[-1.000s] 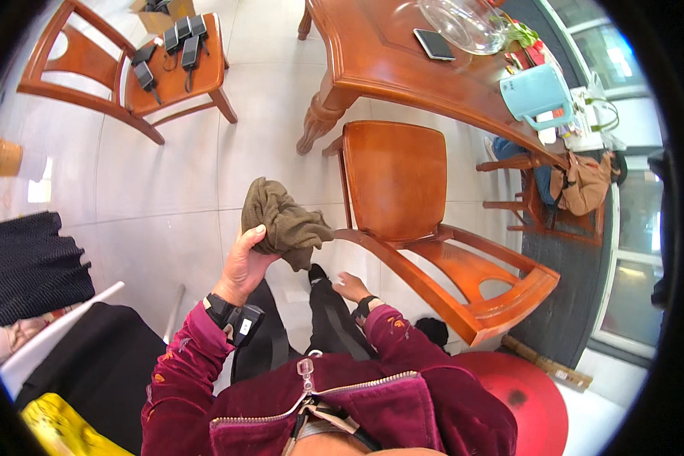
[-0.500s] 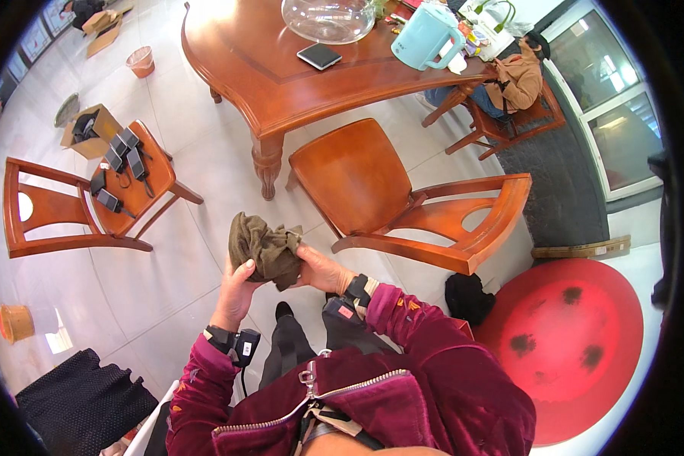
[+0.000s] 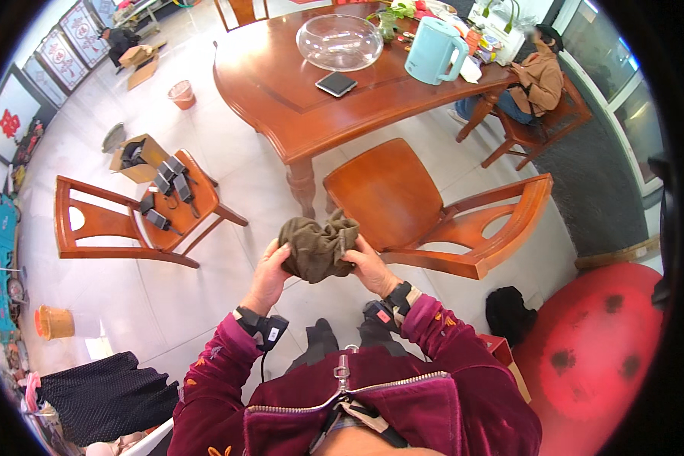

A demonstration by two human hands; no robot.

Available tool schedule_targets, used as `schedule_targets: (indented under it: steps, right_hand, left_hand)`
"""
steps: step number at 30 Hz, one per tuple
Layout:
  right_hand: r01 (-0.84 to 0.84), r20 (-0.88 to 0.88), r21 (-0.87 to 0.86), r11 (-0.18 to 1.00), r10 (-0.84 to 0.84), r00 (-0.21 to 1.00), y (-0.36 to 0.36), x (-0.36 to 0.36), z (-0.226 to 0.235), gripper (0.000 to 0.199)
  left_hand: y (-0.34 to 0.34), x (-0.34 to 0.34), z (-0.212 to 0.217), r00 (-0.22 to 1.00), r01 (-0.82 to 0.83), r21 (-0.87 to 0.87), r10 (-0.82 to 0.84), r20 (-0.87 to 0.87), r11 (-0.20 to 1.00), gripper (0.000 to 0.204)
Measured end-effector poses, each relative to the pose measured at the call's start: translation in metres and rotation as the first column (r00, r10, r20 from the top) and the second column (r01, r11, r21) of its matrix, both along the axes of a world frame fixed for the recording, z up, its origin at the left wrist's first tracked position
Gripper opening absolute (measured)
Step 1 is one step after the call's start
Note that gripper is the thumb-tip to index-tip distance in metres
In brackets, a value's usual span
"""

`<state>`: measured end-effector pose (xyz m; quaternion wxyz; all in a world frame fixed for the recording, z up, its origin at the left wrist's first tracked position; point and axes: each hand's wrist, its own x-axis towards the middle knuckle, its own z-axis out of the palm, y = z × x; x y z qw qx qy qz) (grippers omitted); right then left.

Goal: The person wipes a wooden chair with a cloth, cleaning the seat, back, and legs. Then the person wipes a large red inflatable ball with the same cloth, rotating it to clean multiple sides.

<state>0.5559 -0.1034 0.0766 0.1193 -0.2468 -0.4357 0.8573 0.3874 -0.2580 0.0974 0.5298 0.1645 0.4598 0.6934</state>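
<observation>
Head view, one moment. Both hands held a bunched olive-brown cloth in the air in front of the person's chest, over the tiled floor and just left of the front edge of the empty wooden armchair. The left hand cupped the cloth's left and lower side, its fingers curled round the fabric; the right hand gripped the right side, thumb on top and fingers pressed into the folds. The cloth was crumpled into a loose lump, with no flat panel, straight edge or neat fold to be seen; judged from this, the handling of the cloth appeared to be at an early stage, the smoothing or folding not yet done. Beyond the armchair stood the worktop, bearing a glass bowl, a dark phone and a pale blue kettle. Well to the left of the armchair a second wooden chair carried several small black devices. A red round cushion lay to the right of the armchair, nearer the person, and a second person sat at the far end of the worktop
</observation>
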Motion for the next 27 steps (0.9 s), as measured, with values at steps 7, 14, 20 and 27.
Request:
schedule_targets:
  steps: [7, 14, 20, 27]
  right_hand:
    - [0.075, 0.043, 0.047, 0.996, -0.077, 0.996, 0.006, 0.007, 0.012, 0.055]
    - [0.096, -0.158, 0.009, 0.995, -0.094, 0.983, 0.011, 0.010, 0.043, 0.049]
    - [0.170, -0.185, -0.034, 0.985, -0.173, 0.967, 0.014, 0.011, 0.046, 0.053]
    - [0.120, -0.324, -0.076, 0.990, -0.138, 0.936, 0.014, 0.018, 0.048, 0.060]
  left_hand:
    - [0.010, -0.007, 0.005, 0.849, -0.043, -0.002, 0.036, -0.527, 0.999, 0.027]
    - [0.015, -0.013, 0.018, 0.748, -0.048, -0.074, -0.013, -0.664, 0.996, 0.022]
    - [0.021, 0.005, 0.061, 0.877, -0.033, 0.130, 0.091, -0.472, 0.991, 0.025]
    - [0.023, 0.013, 0.067, 0.929, -0.078, 0.135, 0.121, -0.349, 0.988, 0.022]
